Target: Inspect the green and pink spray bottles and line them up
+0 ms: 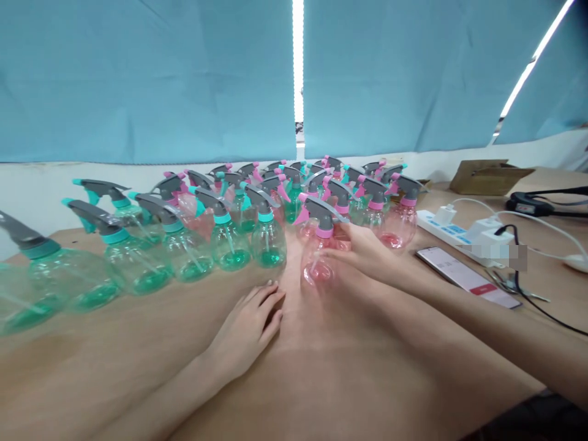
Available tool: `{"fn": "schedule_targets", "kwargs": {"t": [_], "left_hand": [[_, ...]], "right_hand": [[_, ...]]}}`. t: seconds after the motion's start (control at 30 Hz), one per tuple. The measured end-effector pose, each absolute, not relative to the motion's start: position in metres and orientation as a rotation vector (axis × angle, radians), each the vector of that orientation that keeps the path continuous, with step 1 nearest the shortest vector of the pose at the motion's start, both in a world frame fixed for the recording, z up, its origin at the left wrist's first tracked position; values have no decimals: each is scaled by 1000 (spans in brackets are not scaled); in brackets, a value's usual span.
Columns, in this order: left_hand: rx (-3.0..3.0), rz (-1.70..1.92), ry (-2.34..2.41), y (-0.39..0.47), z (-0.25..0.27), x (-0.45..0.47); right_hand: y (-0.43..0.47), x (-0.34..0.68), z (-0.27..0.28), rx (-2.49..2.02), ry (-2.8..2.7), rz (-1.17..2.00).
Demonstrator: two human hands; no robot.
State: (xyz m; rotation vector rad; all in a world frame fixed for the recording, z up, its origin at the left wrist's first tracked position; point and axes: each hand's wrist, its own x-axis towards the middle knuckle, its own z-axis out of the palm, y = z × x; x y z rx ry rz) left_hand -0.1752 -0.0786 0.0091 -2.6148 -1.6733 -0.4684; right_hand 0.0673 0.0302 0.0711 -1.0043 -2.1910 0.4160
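My right hand (pixel 365 250) is closed round the side of a pink spray bottle (pixel 316 260), which stands upright on the table with its grey and pink trigger head pointing left. Part of my grip is hidden behind the bottle. My left hand (pixel 250 324) rests on the wooden table (pixel 294 380), fingers stretched forward and holding nothing. Just beyond its fingertips stands a green spray bottle (pixel 269 245) with a teal collar. Several more green spray bottles (pixel 188 251) line up to the left, and a pink spray bottle (pixel 402 217) stands behind my right hand.
Behind the front bottles, several more pink and green ones crowd toward the wall. On the right lie a white power strip (pixel 452 231) with chargers, a phone (pixel 468 278), keys (pixel 519 286) and a black cable (pixel 542 309). A cardboard box (pixel 487 177) sits at the back right.
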Motion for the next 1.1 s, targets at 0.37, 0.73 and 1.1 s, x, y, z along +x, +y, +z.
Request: {"fn": "schedule_targets", "kwargs": {"t": [0.37, 0.73, 1.1], "left_hand": [[-2605, -523, -1687, -80, 4, -179], [-2607, -472, -1729, -80, 5, -178], [-2611, -453, -1740, -81, 4, -178]], "right_hand": [[83, 36, 68, -952, -2239, 421], [92, 27, 71, -1003, -2250, 381], [90, 29, 71, -1006, -2252, 363]]}}
